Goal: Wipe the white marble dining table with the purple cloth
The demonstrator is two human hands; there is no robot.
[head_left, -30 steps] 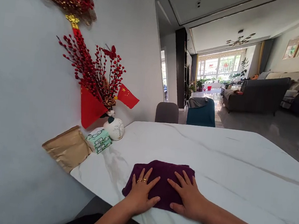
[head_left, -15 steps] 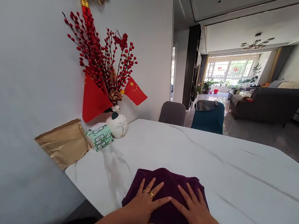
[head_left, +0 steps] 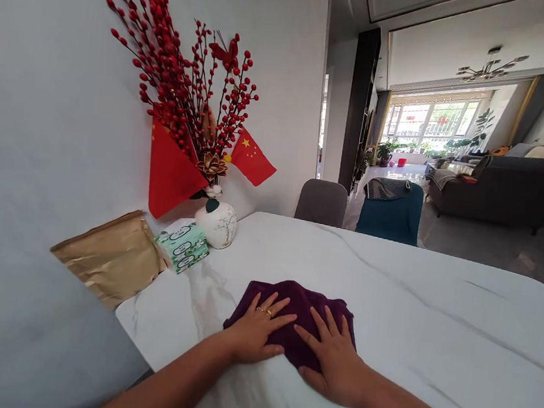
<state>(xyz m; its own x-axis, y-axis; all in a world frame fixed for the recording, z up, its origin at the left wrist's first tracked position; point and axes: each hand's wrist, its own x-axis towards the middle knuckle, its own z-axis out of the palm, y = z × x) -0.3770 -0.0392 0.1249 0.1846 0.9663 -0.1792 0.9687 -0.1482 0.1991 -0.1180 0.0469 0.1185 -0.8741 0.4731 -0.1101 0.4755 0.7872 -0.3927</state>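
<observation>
A crumpled dark purple cloth (head_left: pixel 300 303) lies on the white marble tabletop (head_left: pixel 438 334), near the edge closest to me. My left hand (head_left: pixel 254 333), with gold rings on its fingers, rests flat on the cloth's left part. My right hand (head_left: pixel 330 361) presses flat on its right part, fingers spread. Neither hand grips the cloth, and they hide much of it. The fingertips of the two hands are a short way apart.
Against the wall at the table's left stand a white painted vase (head_left: pixel 215 224) with red berry sprays (head_left: pixel 177 88), a green tissue pack (head_left: pixel 182 247) and a tan paper bag (head_left: pixel 109 256). Two chairs (head_left: pixel 321 203) stand beyond the table.
Both hands and the cloth have slid away from me across the table since the half-second frame, after coming nearer before it. My view has also turned slightly left.
</observation>
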